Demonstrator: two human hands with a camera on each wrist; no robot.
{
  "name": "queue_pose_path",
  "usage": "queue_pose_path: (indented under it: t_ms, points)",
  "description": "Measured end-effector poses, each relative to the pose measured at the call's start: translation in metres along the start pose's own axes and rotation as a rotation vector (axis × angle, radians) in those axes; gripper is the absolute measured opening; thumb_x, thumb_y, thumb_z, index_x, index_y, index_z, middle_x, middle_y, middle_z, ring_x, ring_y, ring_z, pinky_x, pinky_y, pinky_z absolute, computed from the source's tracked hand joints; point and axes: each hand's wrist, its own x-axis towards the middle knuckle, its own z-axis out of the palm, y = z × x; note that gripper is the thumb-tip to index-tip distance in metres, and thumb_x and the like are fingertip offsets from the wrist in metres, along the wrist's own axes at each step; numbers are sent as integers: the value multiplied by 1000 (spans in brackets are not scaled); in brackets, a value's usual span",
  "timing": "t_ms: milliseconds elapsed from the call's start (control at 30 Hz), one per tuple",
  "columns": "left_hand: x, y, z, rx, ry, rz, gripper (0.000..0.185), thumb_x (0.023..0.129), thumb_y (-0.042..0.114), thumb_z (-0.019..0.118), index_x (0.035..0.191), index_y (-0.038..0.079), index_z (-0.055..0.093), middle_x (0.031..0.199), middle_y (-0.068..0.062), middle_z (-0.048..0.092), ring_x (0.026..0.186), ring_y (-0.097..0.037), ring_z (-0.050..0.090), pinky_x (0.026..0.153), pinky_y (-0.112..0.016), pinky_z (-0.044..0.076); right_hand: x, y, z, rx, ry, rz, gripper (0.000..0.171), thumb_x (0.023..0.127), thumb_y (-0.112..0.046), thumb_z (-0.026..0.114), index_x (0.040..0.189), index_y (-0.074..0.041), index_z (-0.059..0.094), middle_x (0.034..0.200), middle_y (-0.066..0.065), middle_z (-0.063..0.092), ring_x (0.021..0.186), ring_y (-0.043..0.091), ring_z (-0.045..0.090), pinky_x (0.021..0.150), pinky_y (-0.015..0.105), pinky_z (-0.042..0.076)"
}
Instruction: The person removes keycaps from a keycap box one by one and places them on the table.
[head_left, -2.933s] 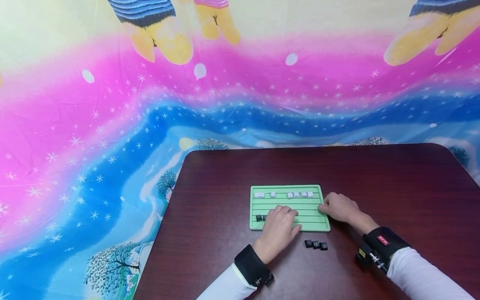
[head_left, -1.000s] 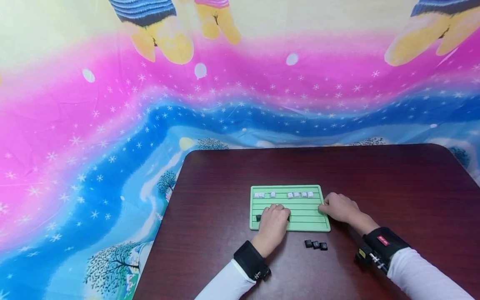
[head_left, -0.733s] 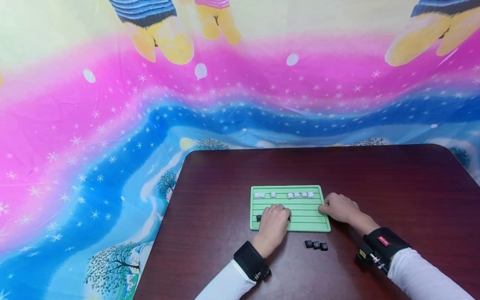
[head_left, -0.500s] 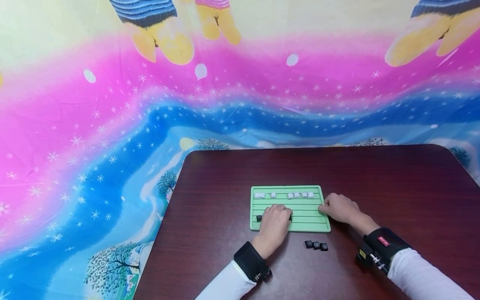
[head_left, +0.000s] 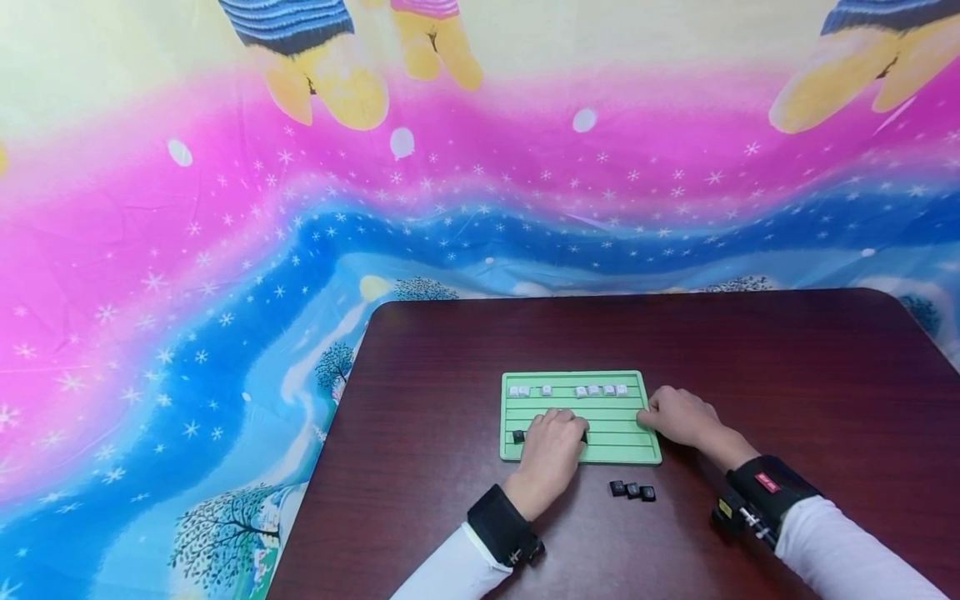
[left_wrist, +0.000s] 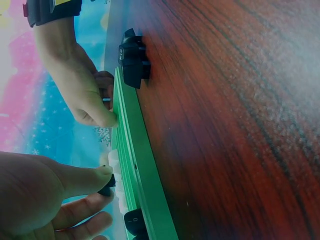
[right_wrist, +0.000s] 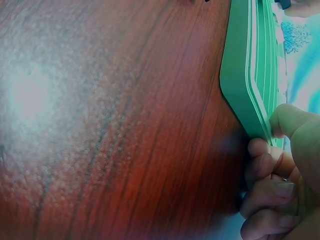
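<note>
A light-green ridged tray [head_left: 615, 454] lies on the table, a row of white keycaps [head_left: 594, 390] along its far side. Over the tray's near-left part, my left hand [head_left: 551, 454] pinches a black keycap [left_wrist: 106, 189] between thumb and finger, which the left wrist view shows best. Another black keycap [head_left: 518, 436] sits in a near groove left of that hand; the hand hides the stretch beside it in the head view. My right hand [head_left: 681, 415] grips the tray's right rim, thumb on top and fingers curled at the outer side, as the right wrist view shows.
Three loose black keycaps [head_left: 632, 490] lie close together on the dark wooden table [head_left: 420, 433], just in front of the tray. A patterned cloth [head_left: 450, 167] hangs behind the table's far edge. Both wrists wear black camera straps.
My left hand first moved left over the near groove, then slid slightly right with the pinched black keycap. My right hand stays on the tray's rim.
</note>
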Motion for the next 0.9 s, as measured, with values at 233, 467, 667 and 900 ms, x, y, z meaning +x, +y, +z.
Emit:
queue_pose_path:
  t_ms: [233, 467, 667, 900]
  points:
    - [0, 1, -2, 5, -2, 7, 15, 86, 27, 80, 100, 24, 76, 95, 9, 73, 87, -10, 65, 67, -21, 44, -1, 0, -1, 4, -2, -14, 40, 89, -26, 59, 54, -20, 41, 53, -8, 29, 48, 10, 28, 49, 24, 19]
    - [-1, 2, -7, -12, -14, 21, 13, 88, 27, 79, 100, 23, 76, 96, 8, 73, 86, -10, 63, 65, -21, 42, 0, 1, -1, 4, -4, -21, 41, 90, -26, 59, 54, -20, 41, 52, -8, 28, 47, 10, 28, 49, 24, 19]
    - [-3, 4, -7, -15, -2, 37, 12, 87, 28, 80, 97, 23, 75, 92, 9, 72, 82, -10, 62, 64, -20, 40, 0, 1, -1, 6, 3, -22, 41, 90, -27, 59, 54, -20, 41, 52, -8, 28, 47, 10, 28, 49, 24, 19]
    - [-7, 7, -5, -6, 5, 54, 13, 86, 28, 80, 97, 23, 76, 91, 10, 72, 83, -9, 63, 67, -20, 43, -2, -1, -2, 6, 4, -12, 42, 90, -26, 59, 54, -20, 40, 52, -8, 28, 47, 10, 28, 49, 24, 19]
